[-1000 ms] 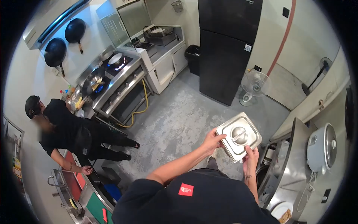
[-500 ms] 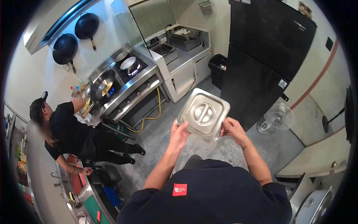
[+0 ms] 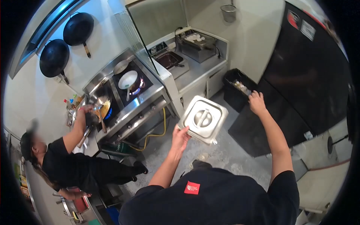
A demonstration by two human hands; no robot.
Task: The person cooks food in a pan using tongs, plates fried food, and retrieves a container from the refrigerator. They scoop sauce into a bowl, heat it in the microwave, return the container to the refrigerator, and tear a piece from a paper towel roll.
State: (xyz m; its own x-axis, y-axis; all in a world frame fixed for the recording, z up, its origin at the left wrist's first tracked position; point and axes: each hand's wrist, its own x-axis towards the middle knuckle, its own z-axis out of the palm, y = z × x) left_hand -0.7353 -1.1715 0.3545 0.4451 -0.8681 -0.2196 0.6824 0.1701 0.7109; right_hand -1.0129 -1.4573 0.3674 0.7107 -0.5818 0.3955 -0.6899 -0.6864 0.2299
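My left hand (image 3: 180, 138) is closed on the near left edge of a square lidded steel food pan (image 3: 212, 130), its thumb lying over the rim. The lid has a round recess with a bar handle and stays on the pan. A bit of clear plastic shows at the pan's near right corner. My right hand (image 3: 257, 102) is stretched out to the right, at the near rim of a black trash bin (image 3: 234, 98). Its fingers are bent together beside pale, partly translucent waste; whatever they grip is too small to make out.
At the left a co-worker (image 3: 65, 161) in black reaches to a wok (image 3: 98, 103) over a lit burner. A white pan (image 3: 128, 80) sits on the stove's other burner. Fryers (image 3: 198, 45) stand at the back, a black fridge (image 3: 296, 86) at the right. A yellow hose (image 3: 164, 127) hangs below the stove.
My right hand has left the pan's corner and moved right and forward to the trash bin. My left hand still holds the lidded pan. The view has turned, and the co-worker's arm now reaches the wok.
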